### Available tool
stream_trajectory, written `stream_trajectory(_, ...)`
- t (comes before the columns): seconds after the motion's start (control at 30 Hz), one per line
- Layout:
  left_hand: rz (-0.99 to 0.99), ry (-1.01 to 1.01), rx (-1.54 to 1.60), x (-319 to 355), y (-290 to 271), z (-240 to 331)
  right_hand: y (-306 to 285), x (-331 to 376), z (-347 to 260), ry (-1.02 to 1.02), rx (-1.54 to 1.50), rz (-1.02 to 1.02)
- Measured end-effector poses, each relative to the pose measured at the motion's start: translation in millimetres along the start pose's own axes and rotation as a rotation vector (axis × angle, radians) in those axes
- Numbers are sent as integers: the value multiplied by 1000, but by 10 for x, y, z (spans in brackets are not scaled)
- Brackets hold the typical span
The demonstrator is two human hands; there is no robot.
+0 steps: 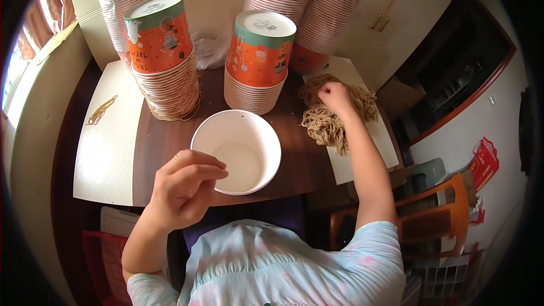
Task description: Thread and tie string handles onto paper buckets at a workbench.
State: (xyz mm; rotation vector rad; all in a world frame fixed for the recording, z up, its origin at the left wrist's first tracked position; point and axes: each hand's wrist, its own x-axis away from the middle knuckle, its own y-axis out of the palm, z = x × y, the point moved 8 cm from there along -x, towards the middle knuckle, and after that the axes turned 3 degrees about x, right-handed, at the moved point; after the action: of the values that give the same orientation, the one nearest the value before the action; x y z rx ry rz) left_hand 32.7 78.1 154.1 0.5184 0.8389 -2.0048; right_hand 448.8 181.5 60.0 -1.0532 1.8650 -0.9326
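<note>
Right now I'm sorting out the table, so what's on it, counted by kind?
Stacks of upside-down orange paper buckets: 2
Open white bucket, upright: 1
Pile of tan string, under the right hand: 1
Bunch of rubber bands: 1
Total: 5

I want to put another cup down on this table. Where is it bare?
Bare: the dark wooden tabletop between the open white paper cup and the pale sheet. Crowded: the back, with the stacks of orange cups and the tan string pile.

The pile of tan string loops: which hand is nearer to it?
Right. The right hand rests on the pile of tan string loops; the left hand hovers by the white paper tub.
</note>
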Motion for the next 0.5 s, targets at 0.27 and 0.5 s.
stream_trajectory(0.27, 11, -2, 41, -221, 59, -122, -330, -116, -473, -94, 16, -90)
stream_trajectory(0.5, -3, -28, 65, -165, 122, -62, 404, 50, -48, 55, 663, -280)
